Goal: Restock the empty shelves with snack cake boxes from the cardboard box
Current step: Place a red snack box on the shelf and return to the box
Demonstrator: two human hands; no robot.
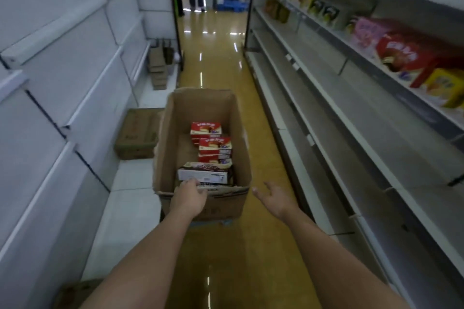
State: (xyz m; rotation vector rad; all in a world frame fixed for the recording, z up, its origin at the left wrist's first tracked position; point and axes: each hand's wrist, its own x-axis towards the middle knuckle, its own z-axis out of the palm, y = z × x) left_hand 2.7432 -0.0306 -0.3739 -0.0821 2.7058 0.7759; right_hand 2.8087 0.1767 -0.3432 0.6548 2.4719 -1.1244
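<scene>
1. Snack cake boxes, red and white cardboard cartons, lie low inside the open brown cardboard box on the yellow floor, long axes across the aisle.
2. Left hand curls over the near rim, touching the nearest white carton; whether it grips is unclear.
3. Right hand hovers released, just right of the box, farther from the cartons.
4. Empty grey metal shelves stand right.

Our left hand's fingers dip behind the brown cardboard box's near rim, tips hidden; beyond them, print on the red snack cake boxes blurs unreadable.
</scene>
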